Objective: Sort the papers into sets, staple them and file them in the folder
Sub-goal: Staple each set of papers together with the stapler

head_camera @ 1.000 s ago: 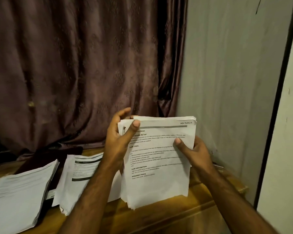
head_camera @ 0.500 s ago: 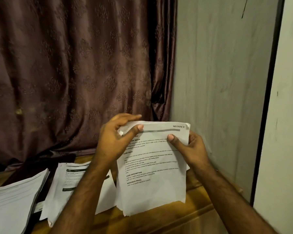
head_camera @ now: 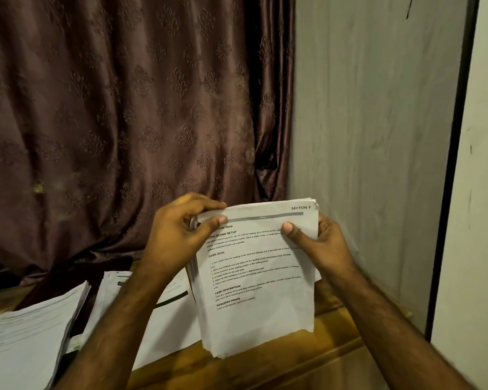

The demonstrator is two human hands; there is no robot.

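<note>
From the head camera, the one view on offer, both hands were raised in the lower middle of the frame with a sheaf of printed papers (head_camera: 258,280) held upright between them, above the wooden desk (head_camera: 307,353). The left hand (head_camera: 178,237) gripped the sheaf's upper left corner, its fingers (head_camera: 206,205) curled over the top edge and its thumb pressed against the front sheet; something small and pale showed inside that grip, but I could not tell what it was. The right hand (head_camera: 323,243) held the upper right side, thumb flat on the front page just below the grey header bar, the other fingers tucked behind the paper and mostly hidden. The top sheet read "SECTION 1" in its upper right corner, with headings such as "TASK GOAL" and "TASK DESCRIPTION" farther down. The bottom edges of the sheets hung uneven, near the desk, though whether they touched it I could not say. At the lower left of the frame lay a thick stack of papers (head_camera: 26,333) on the desk, and just beside it, partly behind the left forearm, a second stack (head_camera: 166,319) with a dark bar printed across its top page. A brown patterned curtain (head_camera: 124,108) filled the upper left and centre, and a pale wall (head_camera: 372,122) stood to the right of it, with a dark vertical strip (head_camera: 451,164) at the far right.
</note>
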